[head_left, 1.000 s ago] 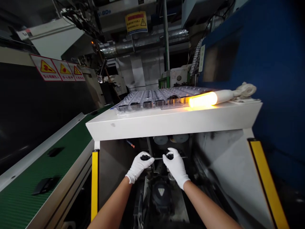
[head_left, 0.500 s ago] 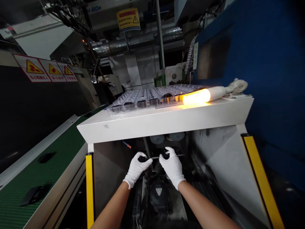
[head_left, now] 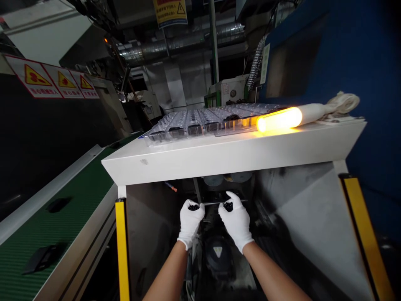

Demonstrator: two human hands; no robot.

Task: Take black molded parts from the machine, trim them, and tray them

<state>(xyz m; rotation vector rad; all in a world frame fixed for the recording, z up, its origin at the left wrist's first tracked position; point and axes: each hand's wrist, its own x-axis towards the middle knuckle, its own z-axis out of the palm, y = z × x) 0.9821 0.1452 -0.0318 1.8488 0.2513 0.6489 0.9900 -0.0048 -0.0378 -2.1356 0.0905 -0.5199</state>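
Both white-gloved hands reach into the machine opening below a white housing. My left hand [head_left: 190,223] grips a small cluster of black molded parts [head_left: 193,207]. My right hand [head_left: 236,221] grips a matching black cluster [head_left: 228,206]. A thin dark runner [head_left: 214,203] spans between the clusters, so both hands seem to hold one piece. Fingers hide much of the black parts. Beneath my hands sits a dark machine part with a pale triangle mark [head_left: 217,253].
Clear blister trays [head_left: 200,124] with dark parts lie on the white housing [head_left: 219,161], beside a glowing orange lamp [head_left: 278,119]. Yellow safety strips [head_left: 122,251] flank the opening. A green conveyor [head_left: 53,221] runs along the left; a blue machine wall [head_left: 344,62] stands right.
My hands have drawn slightly closer and turned more upright, still holding the black piece. The whole view has shifted slightly as my head moved.
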